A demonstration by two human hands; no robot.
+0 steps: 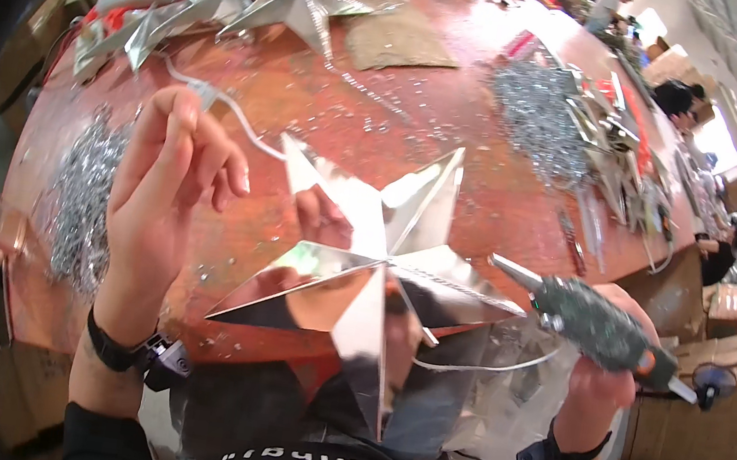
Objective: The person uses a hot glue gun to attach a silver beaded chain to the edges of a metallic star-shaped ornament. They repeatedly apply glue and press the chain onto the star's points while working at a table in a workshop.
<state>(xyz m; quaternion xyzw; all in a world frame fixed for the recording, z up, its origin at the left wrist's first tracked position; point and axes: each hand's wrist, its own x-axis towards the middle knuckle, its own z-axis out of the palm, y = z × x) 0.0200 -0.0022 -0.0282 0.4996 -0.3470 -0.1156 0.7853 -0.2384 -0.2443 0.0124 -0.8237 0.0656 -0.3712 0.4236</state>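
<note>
Two hands busy | my left hand [166, 175] pinches the silver star [374, 259] | my right hand [606, 373] clamps the glue gun [593, 325].

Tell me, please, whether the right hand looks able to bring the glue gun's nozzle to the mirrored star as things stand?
Probably yes. The right hand holds the glue gun with its nozzle pointing at the nearest arm of the mirrored star, and nothing lies between them. The left hand is on the star's far side.
</note>
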